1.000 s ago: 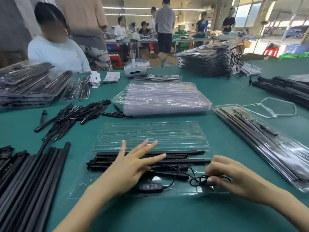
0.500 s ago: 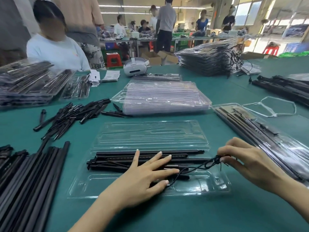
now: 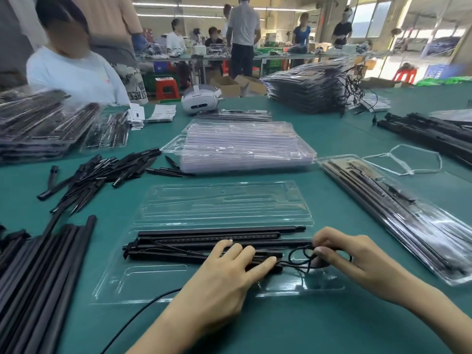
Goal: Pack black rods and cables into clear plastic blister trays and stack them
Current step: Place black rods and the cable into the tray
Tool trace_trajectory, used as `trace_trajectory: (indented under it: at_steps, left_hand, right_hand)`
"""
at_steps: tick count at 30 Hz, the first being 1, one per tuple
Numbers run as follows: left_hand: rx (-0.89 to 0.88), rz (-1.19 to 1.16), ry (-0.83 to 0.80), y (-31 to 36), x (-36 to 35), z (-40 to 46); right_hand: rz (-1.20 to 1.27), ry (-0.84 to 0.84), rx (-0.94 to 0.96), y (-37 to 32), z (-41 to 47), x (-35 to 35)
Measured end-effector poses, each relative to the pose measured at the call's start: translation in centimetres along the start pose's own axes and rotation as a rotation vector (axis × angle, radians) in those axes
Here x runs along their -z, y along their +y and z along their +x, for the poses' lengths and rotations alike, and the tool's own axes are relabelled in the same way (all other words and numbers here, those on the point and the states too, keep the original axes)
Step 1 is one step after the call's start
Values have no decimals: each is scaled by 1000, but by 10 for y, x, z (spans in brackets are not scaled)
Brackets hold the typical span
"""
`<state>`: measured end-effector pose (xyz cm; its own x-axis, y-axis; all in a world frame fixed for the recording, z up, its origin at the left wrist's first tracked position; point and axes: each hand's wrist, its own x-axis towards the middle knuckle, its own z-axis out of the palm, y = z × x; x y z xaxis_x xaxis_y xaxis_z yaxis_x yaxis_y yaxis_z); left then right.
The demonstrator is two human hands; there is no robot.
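Now lower and back over the open blister tray (image 3: pixel 143 284), right hand (image 3: pixel 357 261) pinching the looped black cable (image 3: pixel 298 254) at the right end of the black rods (image 3: pixel 209 238), left hand (image 3: pixel 224 279) flat, fingers spread, pressing them down.

The rods (image 3: pixel 212 241) and cable (image 3: pixel 301 254) are black. The blister tray (image 3: pixel 153 279) is clear. The table (image 3: pixel 319 325) is plain teal green.
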<state>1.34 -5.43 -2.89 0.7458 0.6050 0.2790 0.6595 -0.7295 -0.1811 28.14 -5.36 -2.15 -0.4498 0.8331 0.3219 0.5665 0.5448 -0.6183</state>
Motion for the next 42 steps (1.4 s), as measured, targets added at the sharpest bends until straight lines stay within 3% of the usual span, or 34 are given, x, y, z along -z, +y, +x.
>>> trace_trajectory:
  at_steps: [5, 7, 10, 18, 25, 32, 35, 40, 42]
  left_hand:
    - [39, -75, -7, 5, 1, 1]
    - [99, -122, -89, 3, 3, 2]
    - [153, -229, -207, -1, -1, 1]
    - [174, -213, 1, 7, -2, -1]
    - [-37, 6, 72, 27, -10, 1]
    - [15, -233, -32, 27, -4, -9]
    - [133, -608, 1, 27, -3, -10]
    - [244, -749, 85, 29, -6, -7]
    - [304, -836, 99, 30, -4, -5]
  right_hand:
    - [-67, 19, 12, -4, 7, -23]
    - [-32, 24, -50, -6, 9, -33]
    - [-199, 77, -140, -8, 8, -45]
    - [-322, 233, -164, -19, 1, -57]
    - [-268, 169, -124, -21, -3, -52]
    - [-403, 65, -1, -24, -18, -47]
    - [-472, 33, 35, -28, -23, -47]
    - [-275, 105, 7, -24, -38, -40]
    - [-344, 90, 36, -22, -39, -37]
